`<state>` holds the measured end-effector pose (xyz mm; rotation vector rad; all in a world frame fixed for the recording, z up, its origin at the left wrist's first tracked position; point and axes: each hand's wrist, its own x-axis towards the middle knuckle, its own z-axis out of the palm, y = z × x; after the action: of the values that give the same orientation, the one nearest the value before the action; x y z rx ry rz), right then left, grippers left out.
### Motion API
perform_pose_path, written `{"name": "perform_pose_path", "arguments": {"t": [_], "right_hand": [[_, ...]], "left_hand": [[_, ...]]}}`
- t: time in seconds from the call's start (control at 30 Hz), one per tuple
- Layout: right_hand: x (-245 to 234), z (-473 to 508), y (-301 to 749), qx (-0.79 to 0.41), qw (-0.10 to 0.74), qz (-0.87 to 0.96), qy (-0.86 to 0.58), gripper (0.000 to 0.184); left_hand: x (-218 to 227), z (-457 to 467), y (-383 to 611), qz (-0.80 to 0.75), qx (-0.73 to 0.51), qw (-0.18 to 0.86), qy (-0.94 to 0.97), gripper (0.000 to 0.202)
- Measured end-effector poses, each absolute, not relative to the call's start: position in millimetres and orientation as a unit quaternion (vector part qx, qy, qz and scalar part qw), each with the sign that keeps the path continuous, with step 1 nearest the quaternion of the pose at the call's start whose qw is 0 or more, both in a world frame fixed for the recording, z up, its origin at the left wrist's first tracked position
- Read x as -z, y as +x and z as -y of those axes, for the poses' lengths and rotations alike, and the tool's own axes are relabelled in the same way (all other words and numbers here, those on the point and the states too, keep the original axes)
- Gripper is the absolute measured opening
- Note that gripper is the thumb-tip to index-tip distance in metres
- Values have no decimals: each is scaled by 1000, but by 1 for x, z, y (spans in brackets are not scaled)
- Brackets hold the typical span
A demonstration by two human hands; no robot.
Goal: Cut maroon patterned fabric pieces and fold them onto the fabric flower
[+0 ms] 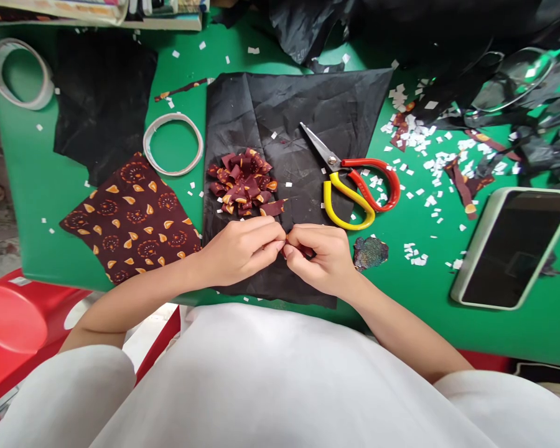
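Note:
My left hand [249, 247] and my right hand [318, 252] meet over the black sheet [242, 112], fingertips pinched together. Between them is a small piece of maroon patterned fabric, mostly covered by the fingers; a bit of it shows under the right fingers. Just beyond my left hand lies a pile of folded maroon fabric pieces [245, 180] with orange marks. Scissors [338, 168] with one red and one yellow handle rest with blades apart beyond my right hand. A dark scrap [371, 252] sits beside the right wrist.
A maroon patterned cloth [135, 218] and another black sheet [102, 99] lie to the left, near two tape rolls [172, 117] [44, 93]. White paper bits [417, 137] are strewn across the green table [401, 330]. At right are a phone [513, 249], black scraps and glasses [513, 106].

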<state>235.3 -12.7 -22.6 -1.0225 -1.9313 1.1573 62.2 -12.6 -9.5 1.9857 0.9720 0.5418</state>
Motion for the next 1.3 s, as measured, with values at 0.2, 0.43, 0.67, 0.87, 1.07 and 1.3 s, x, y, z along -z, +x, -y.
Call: {"name": "perform_pose_path", "arguments": {"t": [0.2, 0.43, 0.67, 0.87, 1.07, 1.3], "right_hand": [[22, 13, 237, -452, 329, 731, -390, 24], [23, 13, 236, -441, 332, 740, -384, 24], [25, 13, 235, -422, 322, 755, -386, 24], [27, 16, 234, -396, 320, 768, -389, 24], [29, 17, 233, -378, 314, 777, -393, 23], [29, 17, 233, -387, 315, 775, -388, 22]], "left_hand": [[8, 11, 61, -377, -208, 424, 797, 15], [8, 12, 61, -385, -204, 418, 797, 15], [9, 12, 62, -389, -211, 410, 798, 15], [12, 15, 64, -402, -218, 402, 794, 15], [15, 19, 66, -425, -238, 370, 791, 15], [14, 18, 66, -428, -247, 371, 786, 14]]}}
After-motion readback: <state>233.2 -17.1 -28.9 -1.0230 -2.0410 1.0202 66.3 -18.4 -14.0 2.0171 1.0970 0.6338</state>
